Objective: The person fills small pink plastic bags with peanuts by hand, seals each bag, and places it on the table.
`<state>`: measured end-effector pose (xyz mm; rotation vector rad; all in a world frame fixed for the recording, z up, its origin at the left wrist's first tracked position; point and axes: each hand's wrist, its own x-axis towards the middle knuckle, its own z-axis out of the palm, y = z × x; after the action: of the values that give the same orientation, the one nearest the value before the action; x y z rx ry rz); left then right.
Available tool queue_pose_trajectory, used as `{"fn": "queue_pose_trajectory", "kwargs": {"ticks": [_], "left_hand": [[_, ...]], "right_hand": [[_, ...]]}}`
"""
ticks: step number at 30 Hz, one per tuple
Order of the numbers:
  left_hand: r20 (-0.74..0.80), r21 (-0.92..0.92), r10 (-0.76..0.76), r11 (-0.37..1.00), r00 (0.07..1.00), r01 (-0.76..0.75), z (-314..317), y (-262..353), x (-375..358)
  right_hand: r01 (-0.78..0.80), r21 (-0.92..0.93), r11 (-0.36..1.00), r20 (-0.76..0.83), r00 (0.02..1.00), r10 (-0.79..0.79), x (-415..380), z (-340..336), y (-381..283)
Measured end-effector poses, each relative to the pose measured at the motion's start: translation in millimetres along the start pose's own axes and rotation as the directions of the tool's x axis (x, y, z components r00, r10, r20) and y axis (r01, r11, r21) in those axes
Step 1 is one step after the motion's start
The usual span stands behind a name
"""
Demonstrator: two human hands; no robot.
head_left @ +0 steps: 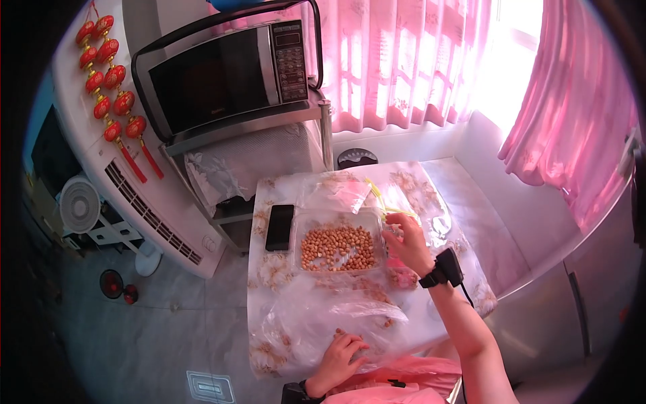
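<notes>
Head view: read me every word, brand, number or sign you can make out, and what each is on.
No text is legible.
Microwave door: small mark low on it, too blurred to read.
Control panel: display and key labels, too small.
Red lanterns: gold markings, too small to tell whether they are characters.
Phone: dark screen, no visible text.
Clear container: none visible.

The scene is brightly lit by daylight through the sheer pink patterned curtains (410, 60), the window gap (515, 60) being blown out white, while dark, curved fisheye edges are seen.
</notes>
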<state>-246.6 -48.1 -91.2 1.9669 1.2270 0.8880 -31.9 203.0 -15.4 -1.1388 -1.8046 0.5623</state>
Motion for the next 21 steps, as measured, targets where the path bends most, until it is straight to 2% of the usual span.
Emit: {"fn": "queue_pose_trajectory", "kwargs": {"ticks": [2,3,6,8,10,11,14,17,19,21], "left_hand": [[-0.007,-0.017,0.013,1.0,1.0,-0.013,1.6,-6.3,-2.0],[0.007,-0.046,0.028,0.999,1.0,-0.028,0.7,-8.2,-2.2],[0.027,-0.084,0.034,0.996,0.999,-0.031,-2.2,-10.6,-1.4],[0.038,-0.094,0.023,0.995,0.999,-0.019,-2.3,-10.4,-1.7],[0.033,-0.082,0.04,0.996,0.999,-0.037,-1.9,-10.7,-2.6],[0.032,-0.081,0.041,0.996,0.999,-0.038,-2.2,-11.4,-3.0],[0.048,-0.075,0.052,0.996,0.997,-0.048,-5.8,-8.2,-0.8],[0.032,-0.06,0.032,0.998,0.999,-0.03,-13.5,2.3,2.0],[0.098,-0.129,-0.045,0.99,0.994,0.058,-13.8,2.4,1.4],[0.108,-0.137,-0.043,0.989,0.993,0.058,-15.8,3.9,2.0]], "right_hand": [[0.064,-0.13,0.989,0.061,0.997,-0.057,14.0,13.2,2.2],[0.008,-0.088,0.996,0.095,0.996,0.001,22.3,19.3,-2.2],[-0.022,-0.025,0.999,0.139,0.99,0.025,34.9,36.3,-16.7],[0.025,-0.05,0.998,0.17,0.985,-0.016,43.4,50.0,-5.7],[0.124,-0.183,0.975,0.221,0.972,-0.082,47.3,61.1,-4.2],[0.098,-0.115,0.989,0.222,0.972,-0.07,46.1,65.3,-3.2],[0.172,-0.094,0.981,0.244,0.959,-0.145,44.5,76.8,-10.9],[0.177,-0.073,0.982,0.28,0.948,-0.15,41.0,83.4,-15.4],[0.214,-0.068,0.975,0.293,0.938,-0.185,39.7,86.1,-15.6],[0.203,-0.068,0.977,0.283,0.943,-0.176,36.3,85.3,-16.4]]}}
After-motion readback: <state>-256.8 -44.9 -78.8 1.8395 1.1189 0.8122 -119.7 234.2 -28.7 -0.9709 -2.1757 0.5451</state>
